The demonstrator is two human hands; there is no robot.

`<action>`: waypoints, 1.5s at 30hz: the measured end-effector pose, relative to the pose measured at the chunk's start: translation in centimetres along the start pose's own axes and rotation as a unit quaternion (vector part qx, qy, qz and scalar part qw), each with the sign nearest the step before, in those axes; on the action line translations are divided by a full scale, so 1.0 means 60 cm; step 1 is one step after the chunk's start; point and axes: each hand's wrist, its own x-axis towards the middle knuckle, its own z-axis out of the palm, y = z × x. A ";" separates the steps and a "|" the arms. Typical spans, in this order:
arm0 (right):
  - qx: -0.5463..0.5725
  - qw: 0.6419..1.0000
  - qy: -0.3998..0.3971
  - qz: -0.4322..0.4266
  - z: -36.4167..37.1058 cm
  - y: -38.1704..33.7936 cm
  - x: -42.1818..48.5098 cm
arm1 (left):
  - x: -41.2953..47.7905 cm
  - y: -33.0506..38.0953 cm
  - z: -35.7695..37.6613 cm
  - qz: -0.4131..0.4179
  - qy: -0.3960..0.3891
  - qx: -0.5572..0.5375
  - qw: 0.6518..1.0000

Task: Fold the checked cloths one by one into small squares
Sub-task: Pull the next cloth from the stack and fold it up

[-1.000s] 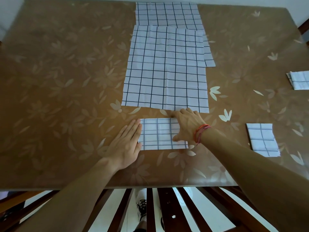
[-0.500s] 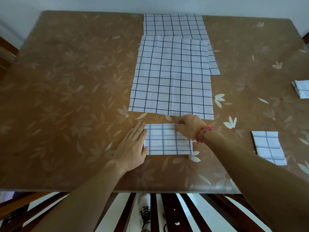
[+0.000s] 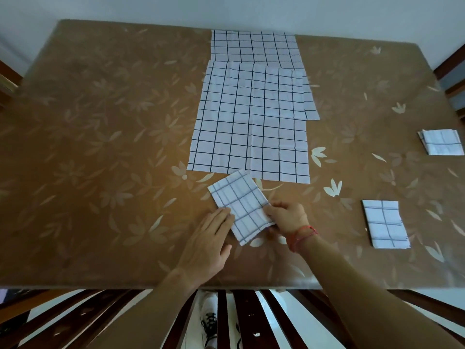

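Since half a second ago, the folded cloth (image 3: 240, 207) no longer lies square to the near edge of the spread cloth (image 3: 251, 122). We now see it turned at a slant, with one corner pointing away from us and just reaching that near edge. The right hand (image 3: 286, 217) has shifted from the folded cloth's far edge to its right side.

Hands: the left hand (image 3: 208, 238) is flat, with fingers straight and together and fingertips resting on the folded cloth's left edge. The right hand has its fingers curled and pinches the cloth's right edge near the lower corner. A red cord bracelet (image 3: 302, 235) sits on the right wrist.

Layout, all relative to the spread cloth:
- The spread cloth lies unfolded on the brown leaf-patterned table (image 3: 100, 147), with creases showing.
- A second cloth (image 3: 254, 45) lies beyond it, partly underneath, and sticks out at the far side and on the right.
- The folded cloth is just nearer to us than the near edge, slightly left of centre.
- One folded square (image 3: 385, 224) lies well to the right and nearer to us.
- A folded stack (image 3: 441, 142) lies further right, level with the spread cloth's near half. We cannot count its layers.

Below the table edge we see dark chair slats (image 3: 241, 321) and a shoe (image 3: 208, 321).
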 end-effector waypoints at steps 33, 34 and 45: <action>-0.356 0.843 -0.002 -0.403 -0.019 0.081 -0.036 | -0.027 0.011 -0.001 -0.084 0.087 -0.047 0.992; -0.355 0.852 -0.003 -0.386 -0.018 0.079 -0.035 | -0.026 0.012 -0.003 -0.094 0.092 -0.054 0.990; -0.334 0.904 0.016 -0.266 0.000 0.064 -0.009 | 0.007 0.004 -0.006 -0.214 0.101 -0.097 0.967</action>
